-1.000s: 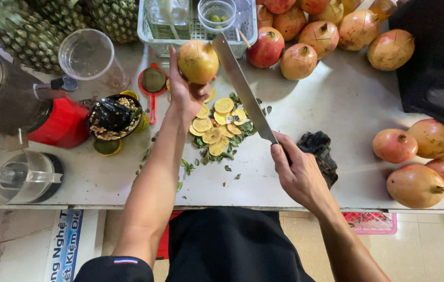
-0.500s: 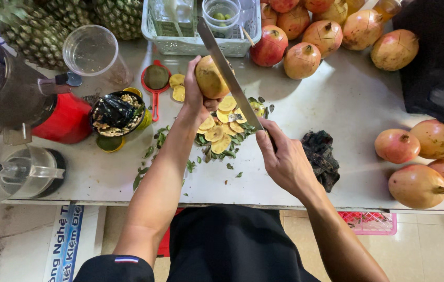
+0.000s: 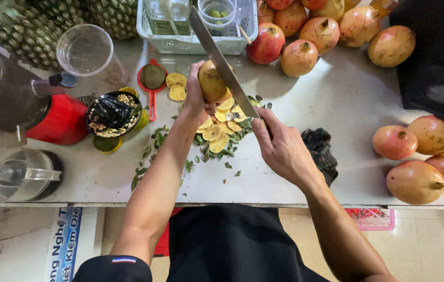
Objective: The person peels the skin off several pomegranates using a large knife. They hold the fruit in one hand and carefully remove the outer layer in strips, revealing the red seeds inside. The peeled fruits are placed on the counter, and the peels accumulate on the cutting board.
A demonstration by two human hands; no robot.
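My left hand (image 3: 195,94) holds a round yellow-orange fruit (image 3: 211,81) just above the white counter (image 3: 337,104). My right hand (image 3: 279,146) grips the handle of a long knife (image 3: 222,65). Its blade lies across the right side of the fruit and points away from me. Under both hands sits a pile of cut yellow peel pieces (image 3: 219,130) mixed with green leaf scraps.
Pomegranates (image 3: 305,42) lie at the back and more pomegranates (image 3: 420,156) at the right. A white basket (image 3: 190,26), pineapples (image 3: 50,26), a clear cup (image 3: 84,52), a red juicer (image 3: 29,109), a red strainer (image 3: 152,78) and a dark cloth (image 3: 318,151) surround the cutting spot.
The fruit came down from being held up high to just over the peel pile. The knife swung in from the right until its blade met the fruit.
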